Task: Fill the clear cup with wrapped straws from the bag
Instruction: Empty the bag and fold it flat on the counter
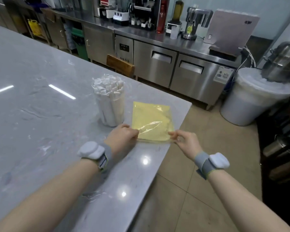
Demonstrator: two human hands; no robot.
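Note:
A clear cup stands on the grey marble counter, packed with white wrapped straws whose ends stick out above the rim. Just right of the cup, a flat yellow plastic bag lies near the counter's right edge. My left hand pinches the bag's near left corner. My right hand pinches its near right corner, over the counter's edge. No straws show inside the bag.
The counter's right edge drops to a tiled floor. Steel cabinets with blenders and machines line the back. A large white bin and a wooden chair back stand beyond the counter.

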